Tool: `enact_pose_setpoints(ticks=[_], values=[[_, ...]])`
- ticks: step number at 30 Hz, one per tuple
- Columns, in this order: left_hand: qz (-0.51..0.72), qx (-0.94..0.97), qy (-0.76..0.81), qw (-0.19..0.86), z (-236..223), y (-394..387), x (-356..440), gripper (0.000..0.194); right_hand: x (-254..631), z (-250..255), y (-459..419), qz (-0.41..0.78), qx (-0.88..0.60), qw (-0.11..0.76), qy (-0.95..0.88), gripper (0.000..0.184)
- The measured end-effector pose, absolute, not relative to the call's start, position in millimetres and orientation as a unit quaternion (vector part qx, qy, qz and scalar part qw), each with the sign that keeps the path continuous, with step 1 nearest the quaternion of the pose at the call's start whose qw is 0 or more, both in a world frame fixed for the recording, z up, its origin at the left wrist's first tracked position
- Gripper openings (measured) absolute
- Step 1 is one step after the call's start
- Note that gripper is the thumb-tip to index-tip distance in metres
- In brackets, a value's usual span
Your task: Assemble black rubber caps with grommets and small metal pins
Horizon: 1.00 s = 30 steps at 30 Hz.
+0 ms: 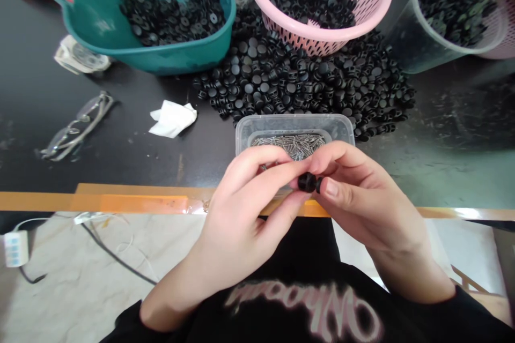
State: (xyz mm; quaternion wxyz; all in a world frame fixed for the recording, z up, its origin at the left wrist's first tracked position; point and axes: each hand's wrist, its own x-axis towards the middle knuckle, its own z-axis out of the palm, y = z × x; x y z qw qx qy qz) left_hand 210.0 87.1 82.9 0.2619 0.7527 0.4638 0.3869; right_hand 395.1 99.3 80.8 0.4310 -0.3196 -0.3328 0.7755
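My left hand [251, 209] is closed, with thumb and fingers pinching a round black plastic cord lock body [307, 182]. Against its right side, my right hand [366, 201] pinches a smaller black plastic piece [319, 185] between thumb and fingers. The two pieces are very close; whether they touch is hard to tell. Both hands are over the near side of a clear plastic box [241, 134] that holds many thin metal springs or pins [295, 144]. Behind the box spreads a large heap of black cord lock parts [289, 77].
A teal basin [153, 56], a pink basket [322, 32] and a clear tub [434, 51], all with black parts, stand at the back. On the left lie eyeglasses [78, 123], a crumpled tissue [173, 118] and a white wristwatch-like object [82, 56]. Orange tape [132, 201] runs along the table's front edge.
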Motion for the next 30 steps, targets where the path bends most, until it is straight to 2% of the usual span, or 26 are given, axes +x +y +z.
enact_pose_setpoints(ticks=[8,12,16,26,30], values=[[0.419,0.745,0.485,0.185,77,84,211,0.033,382,81,91,0.806,-0.298,0.44,-0.261,0.006],[0.401,0.754,0.502,0.141,72,82,209,0.033,377,78,89,0.816,-0.253,0.459,-0.241,0.012],[0.407,0.756,0.495,0.133,73,79,208,0.03,378,78,89,0.847,-0.204,0.434,-0.231,0.019],[0.432,0.749,0.476,0.16,72,79,214,0.026,385,72,93,0.867,-0.203,0.408,-0.2,0.015],[0.429,0.731,0.467,0.253,72,79,214,0.03,385,68,94,0.841,-0.216,0.428,-0.25,0.016]])
